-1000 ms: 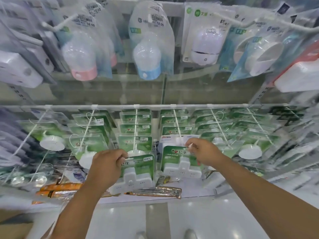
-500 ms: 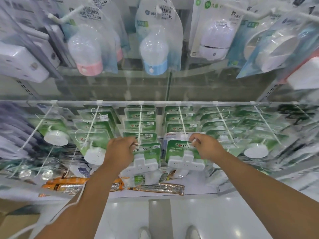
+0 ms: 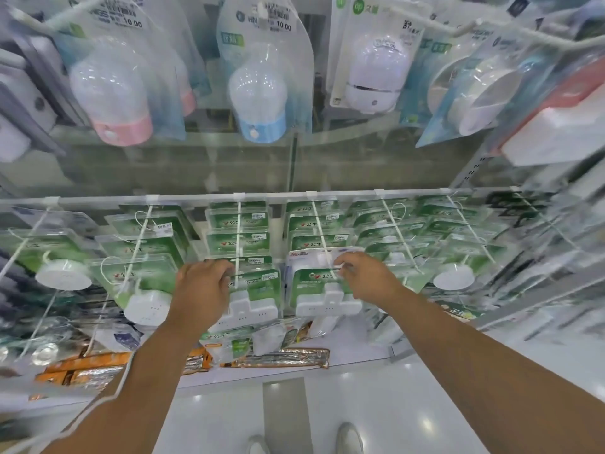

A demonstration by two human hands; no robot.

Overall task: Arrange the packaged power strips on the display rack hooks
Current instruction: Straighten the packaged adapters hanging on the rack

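Note:
Green-carded packs of white power strips hang in rows on white hooks below a white rail (image 3: pixel 343 194). My left hand (image 3: pixel 201 286) grips the top left of the front pack (image 3: pixel 253 298) on the centre hook (image 3: pixel 238 231). My right hand (image 3: pixel 368 278) pinches the top right of the front pack (image 3: pixel 322 294) on the neighbouring hook (image 3: pixel 322 239). Both packs hold T-shaped white adapters and hang at the hooks' front ends.
Bottle-shaped humidifiers in pink (image 3: pixel 113 93) and blue (image 3: pixel 258 93) hang above, close to my head. Round white adapters (image 3: pixel 64 273) hang at the left and right. Orange and foil packets (image 3: pixel 284 357) lie on the low shelf. My shoes (image 3: pixel 348 437) stand on the glossy floor.
Both hands and the two front packs rose slightly toward the hooks. My left hand shifted right onto the centre pack's top. The view tilted down a little.

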